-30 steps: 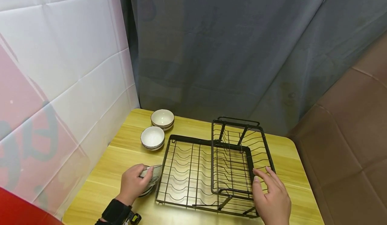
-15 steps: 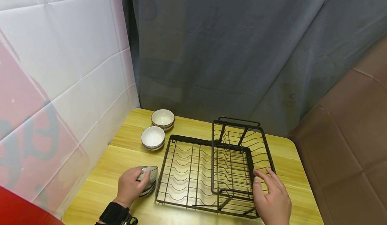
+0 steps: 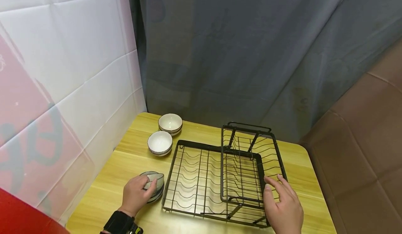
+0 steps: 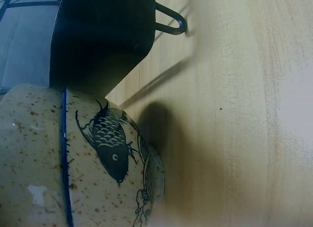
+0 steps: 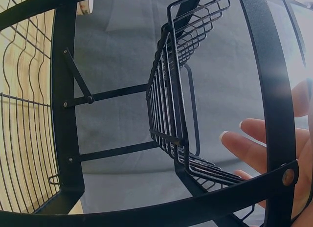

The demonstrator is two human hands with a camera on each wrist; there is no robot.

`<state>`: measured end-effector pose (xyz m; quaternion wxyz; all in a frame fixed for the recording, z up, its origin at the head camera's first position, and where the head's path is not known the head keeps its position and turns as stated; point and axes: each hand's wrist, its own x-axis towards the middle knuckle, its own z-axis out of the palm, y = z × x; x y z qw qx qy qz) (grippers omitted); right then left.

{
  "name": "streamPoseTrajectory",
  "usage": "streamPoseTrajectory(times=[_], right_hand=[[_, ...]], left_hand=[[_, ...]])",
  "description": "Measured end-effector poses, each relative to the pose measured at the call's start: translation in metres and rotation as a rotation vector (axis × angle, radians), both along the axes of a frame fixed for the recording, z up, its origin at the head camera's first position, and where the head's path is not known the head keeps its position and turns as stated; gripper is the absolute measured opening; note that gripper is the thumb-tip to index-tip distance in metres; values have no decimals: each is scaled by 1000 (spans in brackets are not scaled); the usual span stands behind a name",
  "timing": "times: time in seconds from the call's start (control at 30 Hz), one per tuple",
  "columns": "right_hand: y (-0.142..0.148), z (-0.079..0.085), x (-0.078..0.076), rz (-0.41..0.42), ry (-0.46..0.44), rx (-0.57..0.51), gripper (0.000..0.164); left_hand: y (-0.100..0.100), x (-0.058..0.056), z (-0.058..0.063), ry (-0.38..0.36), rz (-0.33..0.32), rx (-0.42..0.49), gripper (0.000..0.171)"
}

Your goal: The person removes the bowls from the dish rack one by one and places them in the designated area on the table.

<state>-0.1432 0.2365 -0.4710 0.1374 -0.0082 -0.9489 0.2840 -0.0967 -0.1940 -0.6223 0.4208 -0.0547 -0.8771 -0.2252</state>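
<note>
My left hand (image 3: 136, 194) pinches the upper of two stacked bowls (image 3: 158, 181) at the front left of the table. In the left wrist view, the lower bowl (image 4: 115, 153) shows speckled cream glaze, a dark fish and a blue rim, with another speckled bowl (image 4: 29, 153) sitting against that rim. A black wire dish rack (image 3: 198, 144) stands just to the right of the bowls, its raised basket (image 3: 222, 171) on the right side. My right hand (image 3: 284, 204) is at the rack's right front, fingers loosely extended by the frame; in the right wrist view its fingers (image 5: 247, 146) show behind a black bar.
Two more small stacks of white bowls with dark rims, one nearer (image 3: 159, 142) and one farther (image 3: 170, 123), stand at the back left of the wooden table (image 3: 119, 164). A grey curtain (image 3: 220, 59) hangs behind; a white wall sheet (image 3: 94, 52) and brown panel (image 3: 355, 122) flank the sides.
The left hand has shifted slightly left and lowered the tilted bowl onto the one beneath. The right hand and the rack have stayed in place.
</note>
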Motion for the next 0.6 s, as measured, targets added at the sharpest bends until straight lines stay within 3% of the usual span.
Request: streamPoseTrajectory(times=[0.3, 0.6], right_hand=[[0, 2, 0, -10, -37, 2, 38], [1, 3, 0, -16, -63, -3, 40]], left_hand=[[1, 2, -6, -10, -8, -23, 48], [3, 6, -14, 40, -18, -69, 51]])
